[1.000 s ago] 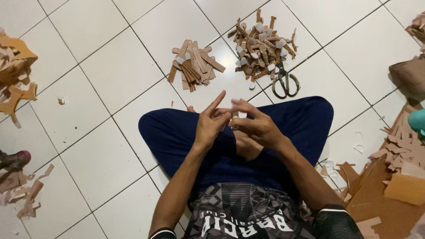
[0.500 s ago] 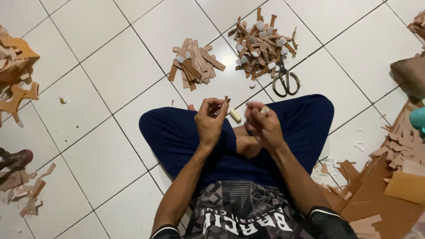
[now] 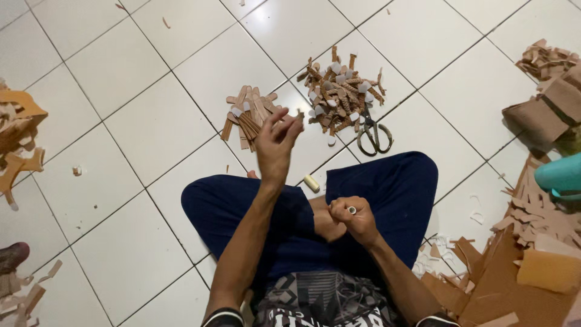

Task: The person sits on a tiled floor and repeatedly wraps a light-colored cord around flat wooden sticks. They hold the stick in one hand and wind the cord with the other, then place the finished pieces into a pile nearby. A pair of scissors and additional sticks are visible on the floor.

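I sit cross-legged in dark blue trousers on a white tiled floor. My left hand (image 3: 275, 142) is stretched forward, its fingertips just over the near edge of a pile of flat brown strips (image 3: 251, 115). A small brown bit shows at those fingertips; I cannot tell whether it is held. My right hand (image 3: 352, 217) rests curled over my lap with a small pale round piece showing between the fingers. A short pale roll (image 3: 311, 183) lies between my knees.
A second, messier heap of brown strips with white tips (image 3: 342, 97) lies further right, with scissors (image 3: 373, 136) beside it. Cardboard offcuts (image 3: 532, 266) crowd the right side, more brown cutouts (image 3: 18, 130) the left. A teal object (image 3: 563, 175) pokes in at the right edge.
My hands were together in front of me. The left has since reached forward to the strip pile, and the right has dropped to my lap and closed.
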